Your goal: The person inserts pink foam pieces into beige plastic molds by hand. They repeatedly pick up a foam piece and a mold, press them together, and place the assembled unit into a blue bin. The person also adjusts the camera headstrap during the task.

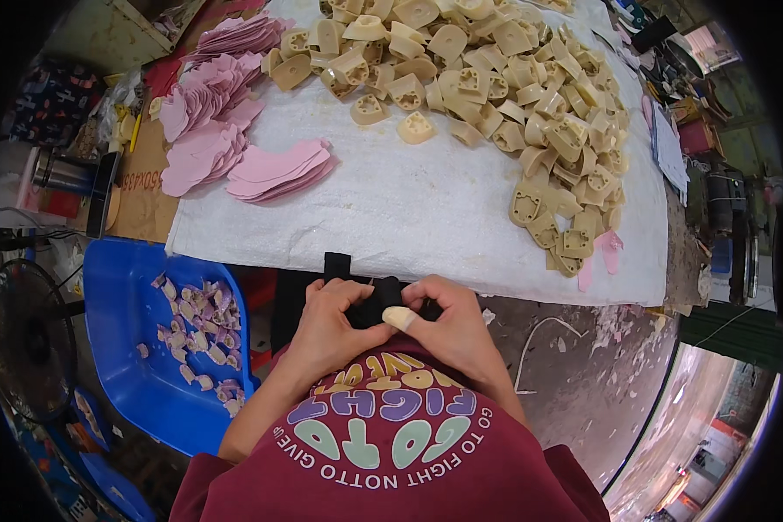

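Both hands work close together in front of my body, at the near edge of the table. My left hand [332,320] is closed, its fingers curled toward the middle. My right hand [448,324] is bent round too, with its thumb and fingers drawn in. A cream-coloured cover [398,318] sits at the tip of the right thumb; whether it is tape or a cot is unclear. Between the hands is a rounded black piece [391,291] whose kind I cannot tell. A black strip [337,264] sticks up over the table edge beside the left hand.
Beige plastic shoe-heel pieces [496,83] lie heaped on the white-covered table [383,209]. Stacks of pink cut sheets [204,113] are at the left. A blue basin [122,348] at lower left holds pink-and-beige pieces [202,322]. A black fan [30,339] stands beside it.
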Demonstrator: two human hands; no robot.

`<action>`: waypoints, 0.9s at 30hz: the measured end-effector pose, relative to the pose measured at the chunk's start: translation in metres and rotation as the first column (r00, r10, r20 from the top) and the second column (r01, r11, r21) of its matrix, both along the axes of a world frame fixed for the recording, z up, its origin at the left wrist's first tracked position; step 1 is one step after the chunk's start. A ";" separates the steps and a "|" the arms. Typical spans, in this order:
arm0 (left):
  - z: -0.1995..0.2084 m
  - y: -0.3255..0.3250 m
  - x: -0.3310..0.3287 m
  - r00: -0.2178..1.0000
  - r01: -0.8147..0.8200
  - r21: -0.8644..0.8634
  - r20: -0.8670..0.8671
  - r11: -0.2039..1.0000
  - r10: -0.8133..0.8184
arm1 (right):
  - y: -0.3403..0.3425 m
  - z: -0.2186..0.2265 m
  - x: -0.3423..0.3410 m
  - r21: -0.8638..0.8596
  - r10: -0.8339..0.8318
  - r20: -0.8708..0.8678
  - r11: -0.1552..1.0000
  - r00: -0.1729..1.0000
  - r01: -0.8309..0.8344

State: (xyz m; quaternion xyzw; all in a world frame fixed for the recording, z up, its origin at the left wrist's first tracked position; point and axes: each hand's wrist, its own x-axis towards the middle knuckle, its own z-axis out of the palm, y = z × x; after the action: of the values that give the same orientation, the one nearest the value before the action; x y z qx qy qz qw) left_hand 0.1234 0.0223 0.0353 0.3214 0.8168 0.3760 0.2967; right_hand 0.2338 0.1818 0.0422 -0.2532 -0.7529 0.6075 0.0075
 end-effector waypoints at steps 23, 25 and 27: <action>-0.004 0.004 0.002 0.986 0.016 -0.020 0.168 1.000 -0.013 | -0.005 -0.009 -0.005 -0.159 -0.124 0.022 0.979 0.992 0.126; -0.004 0.005 0.001 0.977 -0.015 -0.028 0.210 0.999 0.021 | -0.006 -0.010 -0.006 -0.149 -0.101 0.041 0.983 0.994 0.106; -0.004 0.006 0.002 0.973 -0.069 -0.007 0.220 0.998 0.069 | -0.005 -0.010 -0.006 -0.108 -0.063 0.060 0.992 0.996 0.069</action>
State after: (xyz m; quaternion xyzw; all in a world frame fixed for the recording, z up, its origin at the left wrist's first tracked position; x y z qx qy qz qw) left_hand 0.1253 0.0279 0.0317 0.2493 0.7894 0.4199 0.3719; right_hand 0.2277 0.1764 0.0324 -0.2952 -0.7095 0.6399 -0.0076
